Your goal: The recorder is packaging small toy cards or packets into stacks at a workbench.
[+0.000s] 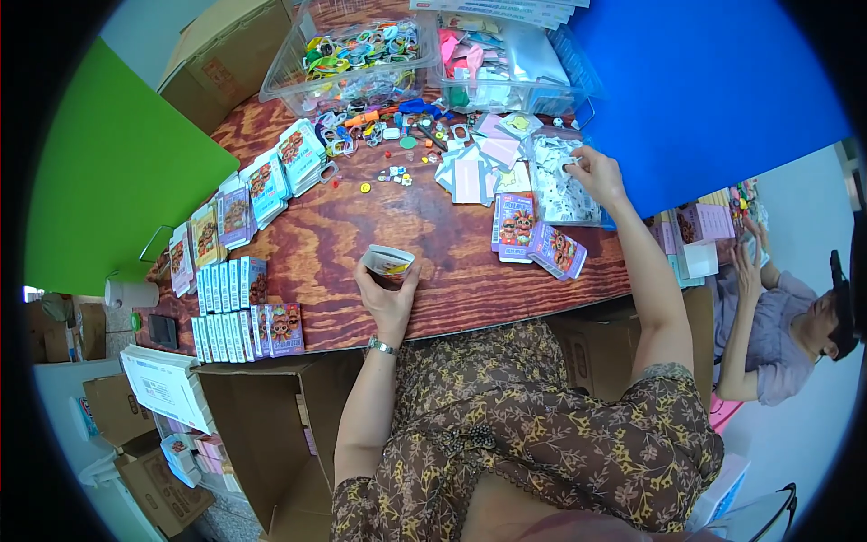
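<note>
1. Both hands are over the wooden worktop (361,226). I see the left hand (386,294) closed around a small open box (387,262), white with a colourful print, held upright near the worktop's near edge.
2. I see the right hand (598,172) stretched far out, fingertips pinched on small white pieces in a clear bag (560,181) beside the blue board (713,90).
3. Two purple printed boxes (537,239) lie flat between the hands.
4. Rows of finished boxes (239,307) stand at my left.
5. Clear bins (352,54) of trinkets sit at the far edge.
6. Another person's hand (748,266) works at my right.
</note>
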The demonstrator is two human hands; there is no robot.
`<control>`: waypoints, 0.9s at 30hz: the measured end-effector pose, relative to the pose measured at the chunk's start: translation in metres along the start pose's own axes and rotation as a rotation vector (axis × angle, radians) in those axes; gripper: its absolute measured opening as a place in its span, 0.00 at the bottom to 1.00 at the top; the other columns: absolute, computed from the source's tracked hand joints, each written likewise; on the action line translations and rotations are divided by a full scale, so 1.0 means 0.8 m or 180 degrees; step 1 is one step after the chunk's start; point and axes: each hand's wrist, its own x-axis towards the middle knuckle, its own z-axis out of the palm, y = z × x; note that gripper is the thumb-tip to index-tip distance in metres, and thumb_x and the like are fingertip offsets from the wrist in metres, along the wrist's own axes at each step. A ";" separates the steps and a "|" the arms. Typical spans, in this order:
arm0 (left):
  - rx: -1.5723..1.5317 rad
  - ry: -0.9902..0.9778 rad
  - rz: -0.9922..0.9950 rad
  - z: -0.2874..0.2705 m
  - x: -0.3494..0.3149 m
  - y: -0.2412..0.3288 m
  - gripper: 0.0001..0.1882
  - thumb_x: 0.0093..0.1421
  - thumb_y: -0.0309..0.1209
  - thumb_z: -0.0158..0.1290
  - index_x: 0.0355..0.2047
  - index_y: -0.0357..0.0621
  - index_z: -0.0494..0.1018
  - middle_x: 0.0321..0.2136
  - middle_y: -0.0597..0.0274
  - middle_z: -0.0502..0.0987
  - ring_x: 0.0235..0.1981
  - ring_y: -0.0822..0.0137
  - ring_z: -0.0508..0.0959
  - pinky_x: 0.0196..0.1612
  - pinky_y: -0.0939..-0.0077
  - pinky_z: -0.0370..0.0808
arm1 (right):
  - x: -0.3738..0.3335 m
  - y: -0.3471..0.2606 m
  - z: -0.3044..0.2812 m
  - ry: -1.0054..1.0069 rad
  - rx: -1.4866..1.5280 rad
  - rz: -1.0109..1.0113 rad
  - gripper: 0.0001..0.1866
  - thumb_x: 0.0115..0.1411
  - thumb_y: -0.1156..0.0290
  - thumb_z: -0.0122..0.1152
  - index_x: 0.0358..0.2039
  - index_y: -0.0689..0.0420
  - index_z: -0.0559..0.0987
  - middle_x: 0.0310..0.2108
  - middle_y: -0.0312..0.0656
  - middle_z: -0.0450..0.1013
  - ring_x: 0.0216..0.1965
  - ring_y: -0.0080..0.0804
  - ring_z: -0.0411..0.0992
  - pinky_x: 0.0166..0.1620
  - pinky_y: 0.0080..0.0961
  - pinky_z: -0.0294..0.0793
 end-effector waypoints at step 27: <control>0.0348 0.0253 0.0252 0.015 -0.001 0.038 0.54 0.43 0.33 0.73 0.66 0.39 0.52 0.51 0.41 0.72 0.49 0.44 0.76 0.49 0.56 0.76 | -0.142 -0.297 0.067 0.0160 0.0844 -0.3396 0.16 0.51 0.73 0.71 0.42 0.53 0.81 0.46 0.41 0.76 0.41 0.41 0.77 0.39 0.33 0.79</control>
